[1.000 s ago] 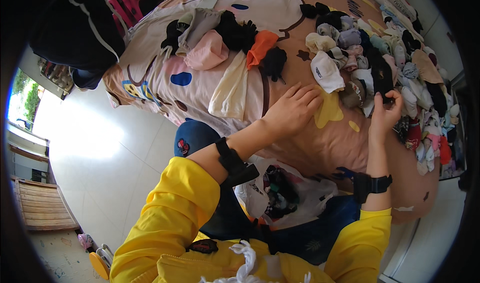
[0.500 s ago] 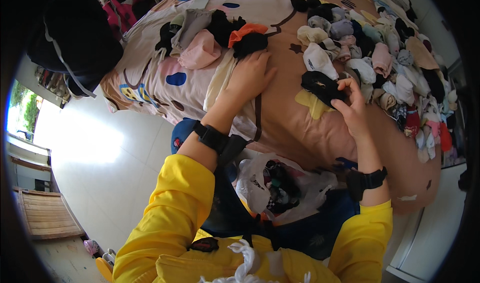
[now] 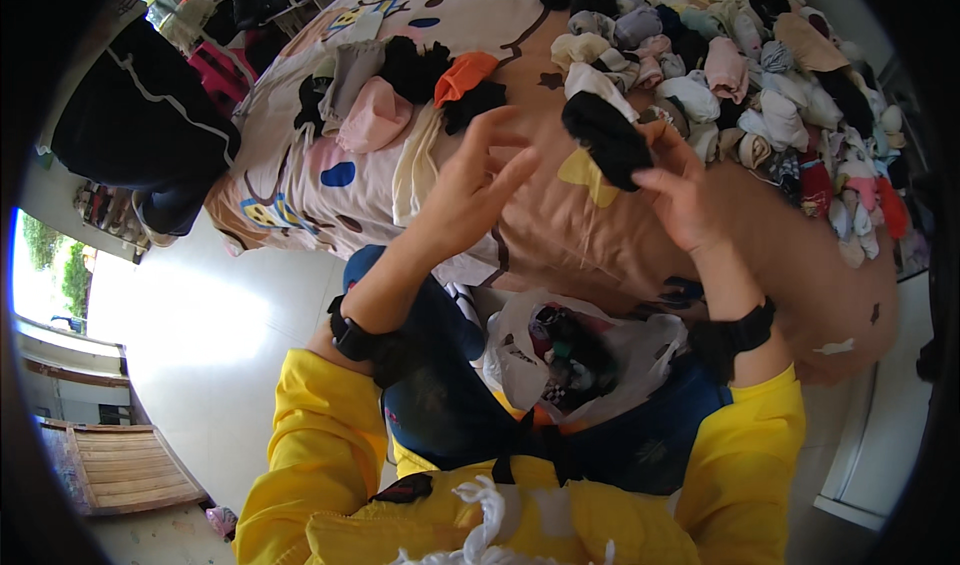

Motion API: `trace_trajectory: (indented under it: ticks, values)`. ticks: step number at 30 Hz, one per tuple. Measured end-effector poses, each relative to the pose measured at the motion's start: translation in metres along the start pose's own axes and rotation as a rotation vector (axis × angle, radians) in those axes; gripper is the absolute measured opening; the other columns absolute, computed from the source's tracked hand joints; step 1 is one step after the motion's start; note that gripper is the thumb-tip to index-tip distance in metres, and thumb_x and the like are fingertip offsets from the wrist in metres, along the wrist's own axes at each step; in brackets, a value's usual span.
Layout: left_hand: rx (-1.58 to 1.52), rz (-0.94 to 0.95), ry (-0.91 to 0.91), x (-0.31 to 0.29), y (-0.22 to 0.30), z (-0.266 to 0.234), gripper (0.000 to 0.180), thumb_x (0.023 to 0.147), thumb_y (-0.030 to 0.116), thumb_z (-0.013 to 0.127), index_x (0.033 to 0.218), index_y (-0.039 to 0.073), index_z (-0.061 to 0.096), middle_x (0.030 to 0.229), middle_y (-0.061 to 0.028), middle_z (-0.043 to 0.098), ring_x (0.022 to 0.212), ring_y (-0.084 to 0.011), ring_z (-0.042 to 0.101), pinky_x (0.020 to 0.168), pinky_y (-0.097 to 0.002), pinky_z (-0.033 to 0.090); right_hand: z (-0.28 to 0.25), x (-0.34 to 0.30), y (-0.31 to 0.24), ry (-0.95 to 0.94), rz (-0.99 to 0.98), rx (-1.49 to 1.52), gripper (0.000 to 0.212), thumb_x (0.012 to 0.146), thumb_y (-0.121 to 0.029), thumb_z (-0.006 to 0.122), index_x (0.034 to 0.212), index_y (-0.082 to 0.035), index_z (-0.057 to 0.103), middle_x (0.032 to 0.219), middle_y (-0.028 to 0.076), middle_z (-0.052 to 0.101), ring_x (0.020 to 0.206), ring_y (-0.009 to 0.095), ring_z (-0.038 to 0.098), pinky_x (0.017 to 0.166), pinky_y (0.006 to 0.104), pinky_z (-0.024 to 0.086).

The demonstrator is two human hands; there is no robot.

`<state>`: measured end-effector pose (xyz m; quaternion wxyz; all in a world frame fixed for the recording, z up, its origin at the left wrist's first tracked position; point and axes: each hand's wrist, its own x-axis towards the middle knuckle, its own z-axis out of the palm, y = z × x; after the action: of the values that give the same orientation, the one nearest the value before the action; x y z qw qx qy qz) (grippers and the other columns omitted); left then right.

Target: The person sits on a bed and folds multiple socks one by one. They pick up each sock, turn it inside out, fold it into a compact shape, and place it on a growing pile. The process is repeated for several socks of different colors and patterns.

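Observation:
My right hand (image 3: 685, 195) pinches a black sock (image 3: 605, 140) between thumb and fingers, above the bed and beside a white sock (image 3: 593, 82). My left hand (image 3: 470, 185) holds nothing, its fingers spread and slightly curled over the bed. Nearest to it lie a black sock (image 3: 475, 108) with an orange piece (image 3: 465, 77) on top, and a long cream sock (image 3: 415, 170). Farther left are a pink sock (image 3: 375, 115), a grey one (image 3: 350, 77) and other dark ones. A large heap of rolled socks (image 3: 725, 68) covers the bed's right side.
A white plastic bag (image 3: 510, 350) with dark, mixed clothing inside sits open between my knees, against the patterned bed cover (image 3: 560, 230). Someone in dark clothes (image 3: 130, 115) stands at the far left. Pale floor (image 3: 200, 335) lies left of the bed; a white cabinet (image 3: 880, 415) stands right.
My left hand has drawn back from the black and orange socks toward me, fingers opening. My right hand has lifted the black sock slightly and moved it left.

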<state>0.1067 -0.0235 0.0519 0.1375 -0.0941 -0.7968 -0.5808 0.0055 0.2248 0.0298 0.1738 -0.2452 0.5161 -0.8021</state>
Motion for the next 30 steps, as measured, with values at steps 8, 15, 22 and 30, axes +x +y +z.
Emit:
trace_trajectory:
  ticks: [8, 15, 22, 30]
  values:
    - [-0.545, -0.150, 0.053, 0.041, -0.016, 0.083, 0.030, 0.090, 0.002, 0.055, 0.120, 0.002, 0.052, 0.108, -0.0087, 0.060, 0.092, -0.0153, 0.063, 0.076, -0.0276, 0.054, 0.020, -0.023, -0.011, 0.160, -0.544, -1.143, 0.026, 0.081, -0.006, 0.070, 0.104, -0.003, 0.059, 0.107, 0.011, 0.055, 0.094, 0.025, 0.057, 0.082, 0.0304, 0.046]
    - [-0.074, 0.089, 0.165, 0.031, -0.057, 0.102, 0.039, 0.077, -0.001, 0.062, 0.114, 0.000, 0.051, 0.098, -0.0137, 0.051, 0.094, -0.0277, 0.057, 0.079, -0.0318, 0.051, 0.017, -0.028, 0.007, 0.224, -0.267, -0.780, 0.013, 0.085, -0.003, 0.066, 0.096, 0.000, 0.061, 0.087, 0.005, 0.064, 0.079, 0.016, 0.062, 0.071, 0.0241, 0.048]
    - [-0.250, -0.141, 0.043, 0.030, -0.050, 0.091, 0.030, 0.087, -0.001, 0.057, 0.117, 0.002, 0.055, 0.106, -0.0078, 0.062, 0.093, -0.0182, 0.063, 0.076, -0.0276, 0.052, -0.010, -0.026, 0.010, 0.065, 0.145, 0.472, 0.019, 0.095, -0.014, 0.059, 0.110, -0.005, 0.065, 0.103, 0.004, 0.067, 0.099, 0.013, 0.062, 0.092, 0.0302, 0.047]
    - [-1.312, -0.658, -0.263, 0.027, -0.046, 0.085, 0.044, 0.093, 0.034, 0.056, 0.123, 0.002, 0.056, 0.113, -0.0082, 0.065, 0.106, -0.0207, 0.062, 0.094, -0.0357, 0.049, -0.007, -0.016, 0.034, 0.287, 0.181, 0.512, 0.021, 0.094, -0.017, 0.061, 0.110, -0.004, 0.065, 0.105, 0.005, 0.066, 0.099, 0.014, 0.062, 0.090, 0.0291, 0.049]
